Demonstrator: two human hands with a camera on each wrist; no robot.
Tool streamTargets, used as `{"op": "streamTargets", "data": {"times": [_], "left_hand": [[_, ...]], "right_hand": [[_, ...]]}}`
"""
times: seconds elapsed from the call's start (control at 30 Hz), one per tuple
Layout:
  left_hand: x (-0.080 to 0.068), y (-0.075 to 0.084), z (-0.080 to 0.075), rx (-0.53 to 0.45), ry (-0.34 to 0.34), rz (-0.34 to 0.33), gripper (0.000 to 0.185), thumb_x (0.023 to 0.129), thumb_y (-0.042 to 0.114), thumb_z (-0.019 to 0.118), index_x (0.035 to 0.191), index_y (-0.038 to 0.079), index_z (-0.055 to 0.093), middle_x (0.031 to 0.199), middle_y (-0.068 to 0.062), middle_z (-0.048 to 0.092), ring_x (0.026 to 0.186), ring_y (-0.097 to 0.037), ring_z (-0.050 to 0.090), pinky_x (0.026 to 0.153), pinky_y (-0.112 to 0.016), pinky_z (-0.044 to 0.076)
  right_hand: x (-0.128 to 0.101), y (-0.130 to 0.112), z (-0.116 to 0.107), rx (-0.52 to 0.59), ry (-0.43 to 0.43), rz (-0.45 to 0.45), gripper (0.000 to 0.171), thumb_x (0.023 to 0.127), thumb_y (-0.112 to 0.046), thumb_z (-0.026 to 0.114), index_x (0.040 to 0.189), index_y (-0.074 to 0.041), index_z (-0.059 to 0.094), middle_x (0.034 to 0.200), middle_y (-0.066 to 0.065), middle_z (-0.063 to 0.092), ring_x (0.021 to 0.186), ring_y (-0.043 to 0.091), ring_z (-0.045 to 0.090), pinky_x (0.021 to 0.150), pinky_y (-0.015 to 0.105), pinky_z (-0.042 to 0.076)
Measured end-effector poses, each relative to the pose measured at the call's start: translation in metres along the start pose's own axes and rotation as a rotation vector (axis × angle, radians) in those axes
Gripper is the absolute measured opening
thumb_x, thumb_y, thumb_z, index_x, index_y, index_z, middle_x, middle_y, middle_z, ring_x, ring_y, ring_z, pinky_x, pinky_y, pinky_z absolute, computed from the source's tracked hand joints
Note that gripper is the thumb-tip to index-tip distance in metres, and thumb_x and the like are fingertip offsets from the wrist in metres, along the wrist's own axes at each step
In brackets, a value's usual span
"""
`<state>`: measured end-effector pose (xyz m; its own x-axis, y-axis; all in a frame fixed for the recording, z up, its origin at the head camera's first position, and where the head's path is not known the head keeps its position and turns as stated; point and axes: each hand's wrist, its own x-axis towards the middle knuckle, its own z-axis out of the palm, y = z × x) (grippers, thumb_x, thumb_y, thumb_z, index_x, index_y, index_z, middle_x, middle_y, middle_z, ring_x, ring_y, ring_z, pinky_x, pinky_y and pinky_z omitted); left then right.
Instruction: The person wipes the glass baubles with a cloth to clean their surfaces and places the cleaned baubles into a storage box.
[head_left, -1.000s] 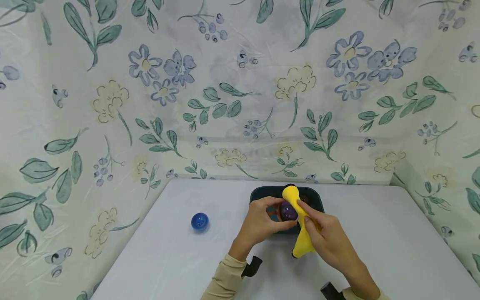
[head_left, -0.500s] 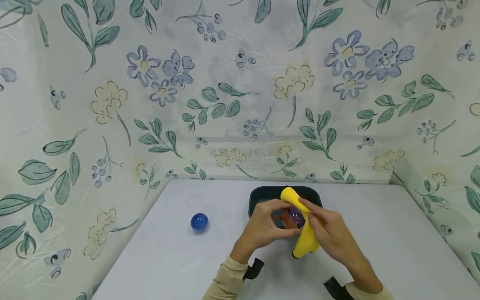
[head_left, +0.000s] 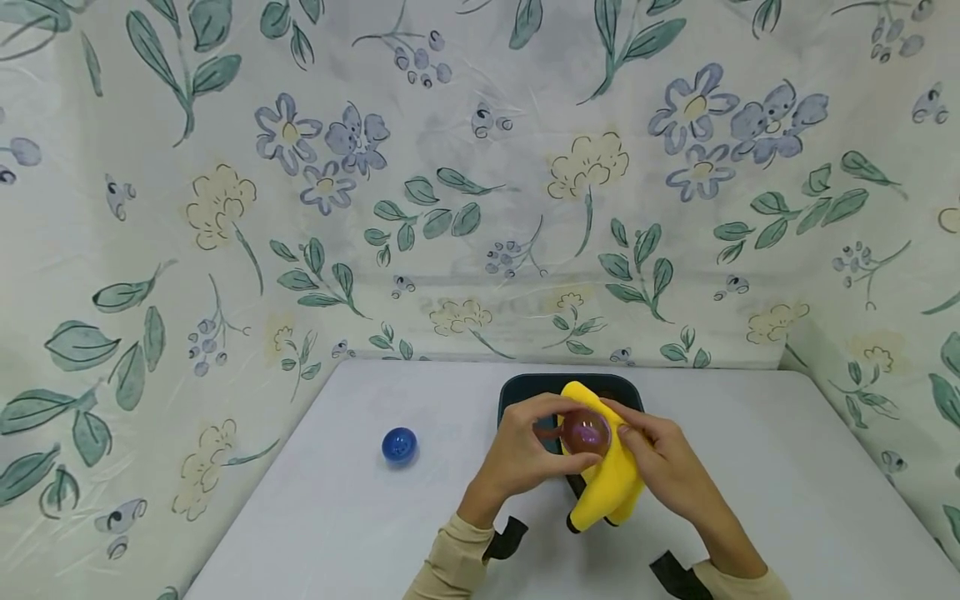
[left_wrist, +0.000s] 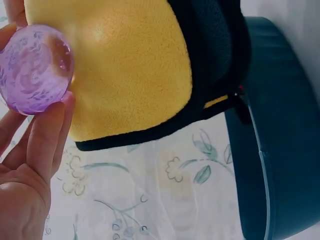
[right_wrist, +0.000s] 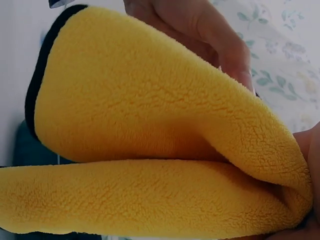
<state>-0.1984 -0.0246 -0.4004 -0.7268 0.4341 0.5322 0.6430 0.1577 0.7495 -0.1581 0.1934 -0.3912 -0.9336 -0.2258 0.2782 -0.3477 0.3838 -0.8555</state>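
My left hand [head_left: 517, 450] holds a purple see-through glass ball [head_left: 587, 433] between thumb and fingertips. In the left wrist view the ball [left_wrist: 32, 70] shows a swirled pattern, and the cloth lies right behind it. My right hand [head_left: 667, 467] pinches a folded yellow plush cloth [head_left: 611, 487] with dark edging, which hangs beside and behind the ball. The right wrist view is mostly filled by the cloth [right_wrist: 125, 95], doubled over in a deep fold; the ball is hidden behind it there, with left-hand fingers [right_wrist: 200, 30] showing above.
Under and behind the hands, a dark teal bin [head_left: 525, 385] stands on the white table [head_left: 337, 517], its inside partly covered by the cloth. A blue glass ball [head_left: 399, 446] rests on the table to the left. Flower-patterned sheeting [head_left: 480, 208] rises behind the table.
The cloth has swung from a narrow strip partly across the ball to a wider spread behind it. The ball now faces up in plain view; the left hand has barely moved.
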Motion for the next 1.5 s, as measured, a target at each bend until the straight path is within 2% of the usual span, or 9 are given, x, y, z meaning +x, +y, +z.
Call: {"op": "streamTargets", "data": {"times": [0.13,0.37,0.5,0.73,0.93,1.13,1.3,1.37,1.5], "left_hand": [[0.002,-0.003,-0.002,-0.029,0.033,-0.004,0.048,0.079,0.018,0.09,0.122,0.011,0.071,0.119,-0.007,0.073,0.103,-0.014,0.071,0.077,-0.025,0.064],[0.004,-0.005,-0.004,-0.067,0.076,-0.047,0.058,0.083,0.029,0.089,0.133,0.009,0.067,0.125,-0.011,0.07,0.106,-0.018,0.07,0.078,-0.028,0.065],[0.005,-0.006,-0.004,-0.061,0.082,-0.09,0.064,0.083,0.035,0.088,0.137,0.008,0.065,0.126,-0.009,0.069,0.106,-0.017,0.067,0.078,-0.027,0.065],[0.007,-0.009,-0.005,-0.04,0.087,-0.135,0.062,0.084,0.034,0.087,0.137,0.008,0.065,0.127,-0.008,0.067,0.107,-0.018,0.066,0.08,-0.027,0.065],[0.007,-0.012,-0.007,-0.029,0.091,-0.175,0.061,0.084,0.034,0.087,0.134,0.007,0.066,0.129,-0.009,0.066,0.111,-0.023,0.067,0.083,-0.028,0.064],[0.008,-0.015,-0.008,-0.033,0.083,-0.212,0.054,0.083,0.032,0.089,0.128,0.01,0.07,0.126,-0.007,0.068,0.113,-0.021,0.067,0.094,-0.031,0.062],[0.009,-0.016,-0.008,-0.03,0.078,-0.239,0.053,0.081,0.027,0.09,0.128,0.012,0.071,0.123,-0.005,0.071,0.113,-0.018,0.067,0.097,-0.033,0.062],[0.01,-0.016,-0.007,-0.032,0.071,-0.241,0.053,0.08,0.025,0.091,0.128,0.012,0.071,0.122,-0.004,0.071,0.112,-0.018,0.067,0.096,-0.034,0.062],[0.011,-0.017,-0.006,-0.031,0.063,-0.231,0.051,0.079,0.021,0.091,0.126,0.011,0.073,0.121,-0.003,0.072,0.109,-0.017,0.068,0.092,-0.031,0.063]], "right_hand": [[0.001,0.001,0.001,0.029,-0.029,0.021,0.041,0.109,-0.011,0.045,0.146,0.005,0.053,0.115,0.02,0.071,0.069,0.012,0.06,0.065,0.023,0.058],[0.002,0.0,0.004,0.022,-0.056,0.053,0.044,0.109,-0.012,0.046,0.148,0.006,0.05,0.105,0.017,0.071,0.07,0.012,0.06,0.067,0.022,0.058],[0.002,-0.003,0.004,0.026,-0.051,0.064,0.044,0.108,-0.012,0.046,0.148,0.007,0.049,0.114,0.02,0.072,0.071,0.012,0.062,0.069,0.022,0.06],[0.002,-0.008,0.003,0.016,-0.029,0.085,0.044,0.108,-0.012,0.048,0.148,0.005,0.05,0.118,0.021,0.071,0.073,0.013,0.062,0.07,0.021,0.06],[0.001,-0.01,0.003,0.004,-0.019,0.074,0.043,0.107,-0.012,0.049,0.148,0.003,0.052,0.1,0.015,0.071,0.07,0.012,0.06,0.065,0.022,0.058],[0.001,-0.01,0.004,-0.022,0.01,0.053,0.043,0.106,-0.01,0.051,0.147,0.0,0.054,0.117,0.018,0.073,0.073,0.01,0.061,0.067,0.021,0.058],[0.0,-0.012,0.004,-0.061,0.039,0.025,0.043,0.106,-0.009,0.052,0.148,-0.002,0.054,0.084,0.007,0.066,0.066,0.008,0.058,0.06,0.021,0.055],[-0.001,-0.013,0.003,-0.078,0.051,0.003,0.043,0.105,-0.008,0.053,0.148,-0.003,0.055,0.08,0.005,0.063,0.065,0.007,0.057,0.059,0.021,0.055],[-0.002,-0.014,0.004,-0.11,0.075,-0.051,0.043,0.104,-0.006,0.053,0.147,-0.002,0.056,0.1,0.014,0.074,0.068,0.005,0.06,0.063,0.018,0.057]]}}
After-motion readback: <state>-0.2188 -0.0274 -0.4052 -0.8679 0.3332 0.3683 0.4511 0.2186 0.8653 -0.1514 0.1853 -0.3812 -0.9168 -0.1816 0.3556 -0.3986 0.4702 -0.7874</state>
